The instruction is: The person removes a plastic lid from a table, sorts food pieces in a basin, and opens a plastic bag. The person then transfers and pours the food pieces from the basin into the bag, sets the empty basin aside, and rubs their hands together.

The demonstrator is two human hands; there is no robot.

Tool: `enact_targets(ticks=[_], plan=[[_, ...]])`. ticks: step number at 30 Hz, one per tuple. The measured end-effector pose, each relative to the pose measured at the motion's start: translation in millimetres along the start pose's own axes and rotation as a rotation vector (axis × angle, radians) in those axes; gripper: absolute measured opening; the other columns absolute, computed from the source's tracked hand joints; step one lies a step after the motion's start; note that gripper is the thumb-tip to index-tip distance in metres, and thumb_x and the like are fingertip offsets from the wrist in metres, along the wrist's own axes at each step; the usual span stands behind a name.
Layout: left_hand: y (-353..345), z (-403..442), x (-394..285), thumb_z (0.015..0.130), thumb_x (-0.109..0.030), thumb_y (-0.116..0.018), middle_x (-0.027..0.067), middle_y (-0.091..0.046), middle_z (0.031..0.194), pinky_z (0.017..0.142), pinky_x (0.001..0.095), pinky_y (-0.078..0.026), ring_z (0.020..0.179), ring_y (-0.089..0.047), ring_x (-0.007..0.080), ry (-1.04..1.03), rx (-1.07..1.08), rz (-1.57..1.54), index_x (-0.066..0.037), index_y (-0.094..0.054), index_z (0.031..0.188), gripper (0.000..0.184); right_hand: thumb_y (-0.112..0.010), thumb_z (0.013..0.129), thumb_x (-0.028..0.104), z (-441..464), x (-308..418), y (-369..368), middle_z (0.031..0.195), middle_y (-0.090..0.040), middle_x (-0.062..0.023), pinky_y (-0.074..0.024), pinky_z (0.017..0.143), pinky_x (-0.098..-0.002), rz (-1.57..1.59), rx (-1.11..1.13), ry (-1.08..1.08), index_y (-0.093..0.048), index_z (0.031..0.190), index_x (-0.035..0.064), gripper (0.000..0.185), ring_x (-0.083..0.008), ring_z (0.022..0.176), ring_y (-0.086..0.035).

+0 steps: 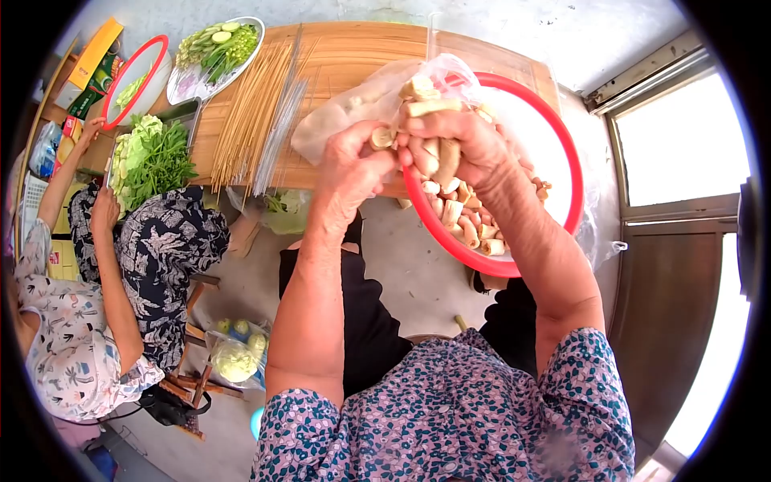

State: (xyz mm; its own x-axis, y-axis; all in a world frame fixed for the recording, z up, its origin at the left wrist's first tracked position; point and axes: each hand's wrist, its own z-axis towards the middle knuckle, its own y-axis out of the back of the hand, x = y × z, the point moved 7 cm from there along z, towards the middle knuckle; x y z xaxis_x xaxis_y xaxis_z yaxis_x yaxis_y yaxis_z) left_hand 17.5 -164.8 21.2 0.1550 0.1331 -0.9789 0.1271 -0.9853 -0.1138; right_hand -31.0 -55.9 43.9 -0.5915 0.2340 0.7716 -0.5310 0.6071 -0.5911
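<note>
My left hand (353, 161) is closed, pinching a short tan roll-shaped food piece (381, 138) whose cut round end faces up. Close beside it, my right hand (462, 145) is wrapped round several similar tan roll pieces (434, 106); some stick out above and below the fingers. Both hands are over the left side of a white basin with a red rim (575, 173). More roll pieces (474, 225), tan and pinkish, lie in the basin. A clear plastic bag (353, 108) with pale contents rests on the table behind my hands.
On the wooden table (345, 48) lie bamboo skewers (249, 112), metal skewers (281, 132) and an oval plate of sliced vegetables (257, 36). At left, a seated person (88, 329) holds a tray of greens (161, 157) and a red-rimmed basket (165, 52). Bagged vegetables (237, 361) sit low.
</note>
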Motion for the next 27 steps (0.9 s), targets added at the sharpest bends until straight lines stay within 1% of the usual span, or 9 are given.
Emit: enact_targets(ticks=[7, 11, 13, 16, 18, 19, 20, 23, 27], plan=[[41.5, -3.9, 2.2, 0.071, -0.010, -0.062, 0.0008, -0.059, 0.065, 0.039, 0.0185, -0.024, 0.042, -0.036, 0.0028, 0.003, -0.337, 0.120, 0.001, -0.066, 0.089, 0.021, -0.055, 0.080, 0.003, 52.0, -46.8, 37.8, 0.071, -0.059, -0.0208, -0.0518, 0.049, -0.0389, 0.181, -0.226, -0.158, -0.051, 0.081, -0.0088, 0.012, -0.0274, 0.053, -0.059], [54.7, -9.9, -5.1, 0.069, -0.010, -0.063, 0.0032, -0.060, 0.065, 0.043, 0.0213, -0.032, 0.045, -0.043, 0.0071, -0.069, -0.362, 0.168, 0.001, -0.067, 0.089, 0.023, -0.050, 0.081, 0.004, 64.1, -58.0, 43.5, 0.068, -0.057, -0.0257, -0.0544, 0.045, -0.0402, 0.290, -0.411, -0.115, -0.048, 0.083, -0.0133, 0.017, -0.0297, 0.049, -0.058], [45.1, -10.3, -11.1, 0.069, -0.009, -0.063, 0.0054, -0.060, 0.066, 0.052, 0.0257, -0.041, 0.053, -0.052, 0.0121, -0.202, -0.280, 0.738, 0.000, -0.067, 0.087, 0.021, -0.049, 0.080, 0.003, 65.0, -58.9, 46.3, 0.064, -0.057, -0.0231, -0.0482, 0.037, -0.0372, 0.181, -0.407, -0.087, -0.050, 0.079, -0.0128, 0.016, -0.0265, 0.045, -0.056], [59.6, -9.7, 0.3, 0.070, -0.011, -0.062, 0.0109, -0.062, 0.069, 0.060, 0.0305, -0.046, 0.062, -0.059, 0.0197, -0.212, -0.228, 0.881, -0.004, -0.067, 0.087, 0.019, -0.046, 0.080, 0.003, 50.8, -59.4, 40.2, 0.053, -0.055, -0.0143, -0.0285, 0.030, -0.0305, 0.015, -0.470, -0.118, -0.056, 0.072, -0.0075, 0.016, -0.0191, 0.034, -0.047], [64.1, -14.8, -3.5, 0.071, -0.013, -0.060, 0.0151, -0.064, 0.072, 0.058, 0.0323, -0.046, 0.061, -0.061, 0.0243, -0.238, -0.172, 0.918, -0.006, -0.068, 0.086, 0.018, -0.047, 0.081, 0.003, 45.5, -74.0, 43.6, 0.054, -0.056, -0.0146, -0.0287, 0.030, -0.0310, -0.029, -0.473, -0.172, -0.058, 0.074, -0.0079, 0.017, -0.0188, 0.034, -0.047], [69.2, -18.3, -9.5, 0.071, -0.010, -0.060, 0.0121, -0.065, 0.071, 0.058, 0.0296, -0.045, 0.062, -0.060, 0.0182, -0.093, -0.181, 0.700, -0.004, -0.068, 0.085, 0.017, -0.048, 0.081, 0.004, 42.3, -79.2, 46.7, 0.055, -0.057, -0.0149, -0.0289, 0.030, -0.0316, -0.074, -0.488, -0.219, -0.060, 0.075, -0.0082, 0.018, -0.0185, 0.034, -0.047], [71.4, -21.3, -6.8, 0.070, -0.008, -0.061, 0.0091, -0.065, 0.070, 0.058, 0.0268, -0.045, 0.063, -0.059, 0.0122, 0.049, -0.186, 0.478, -0.002, -0.068, 0.084, 0.016, -0.050, 0.082, 0.003, 42.0, -83.2, 40.5, 0.054, -0.055, -0.0128, -0.0474, 0.046, -0.0358, -0.094, -0.371, -0.268, -0.058, 0.088, -0.0104, 0.017, -0.0230, 0.041, -0.051], [60.8, -21.4, -12.3, 0.070, -0.006, -0.062, -0.0018, -0.056, 0.063, 0.043, 0.0201, -0.033, 0.047, -0.043, 0.0045, -0.096, -0.168, 0.393, -0.004, -0.069, 0.084, 0.017, -0.051, 0.082, 0.004, 47.4, -88.8, 28.2, 0.055, -0.055, -0.0124, -0.0485, 0.047, -0.0359, -0.141, -0.322, -0.304, -0.059, 0.091, -0.0092, 0.017, -0.0227, 0.040, -0.051], [56.8, -29.8, -13.5, 0.069, -0.001, -0.059, 0.0031, -0.063, 0.066, 0.054, 0.0221, -0.042, 0.060, -0.051, 0.0058, -0.070, -0.166, 0.482, 0.002, -0.066, 0.078, 0.012, -0.055, 0.081, 0.006, 69.9, -108.8, 26.4, 0.057, -0.056, -0.0126, -0.0495, 0.045, -0.0363, -0.049, -0.273, -0.434, -0.058, 0.083, -0.0036, 0.010, -0.0217, 0.041, -0.053]])
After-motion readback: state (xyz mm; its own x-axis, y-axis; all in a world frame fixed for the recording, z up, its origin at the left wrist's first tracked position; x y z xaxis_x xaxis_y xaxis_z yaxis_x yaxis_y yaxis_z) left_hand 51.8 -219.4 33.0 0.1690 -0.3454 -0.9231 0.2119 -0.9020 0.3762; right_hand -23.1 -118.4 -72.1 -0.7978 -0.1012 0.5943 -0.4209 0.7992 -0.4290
